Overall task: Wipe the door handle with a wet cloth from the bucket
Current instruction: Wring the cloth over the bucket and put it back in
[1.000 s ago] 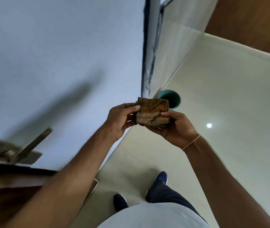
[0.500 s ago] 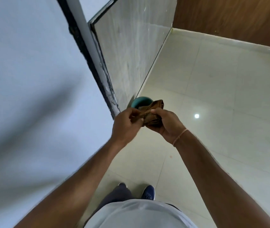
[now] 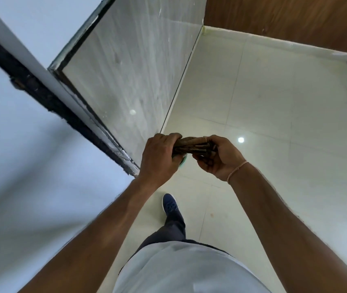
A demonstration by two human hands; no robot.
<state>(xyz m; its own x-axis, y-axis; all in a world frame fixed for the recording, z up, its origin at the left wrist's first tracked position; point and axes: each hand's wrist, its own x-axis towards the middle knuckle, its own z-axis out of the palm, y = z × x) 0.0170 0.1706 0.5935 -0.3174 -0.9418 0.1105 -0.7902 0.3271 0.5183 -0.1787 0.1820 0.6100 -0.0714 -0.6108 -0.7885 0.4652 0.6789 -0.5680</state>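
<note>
A brown cloth (image 3: 191,144), bunched and folded, is held between both my hands at mid-frame. My left hand (image 3: 159,157) grips its left end and my right hand (image 3: 219,159) grips its right end from below. A sliver of the teal bucket (image 3: 183,160) peeks out on the floor just under the cloth; the rest of it is hidden by my hands. The door handle is out of the frame.
A pale door (image 3: 30,166) fills the left side, with its dark frame edge (image 3: 62,106) running diagonally. A grey marble wall (image 3: 138,77) stands beyond it, a wooden wall (image 3: 284,17) at the far end. Glossy cream floor tiles (image 3: 274,123) spread to the right. My blue shoe (image 3: 170,205) steps forward.
The view has swung right and away from the door handle, which has left the frame. My hands have squeezed the flat folded cloth into a tighter bundle over the bucket.
</note>
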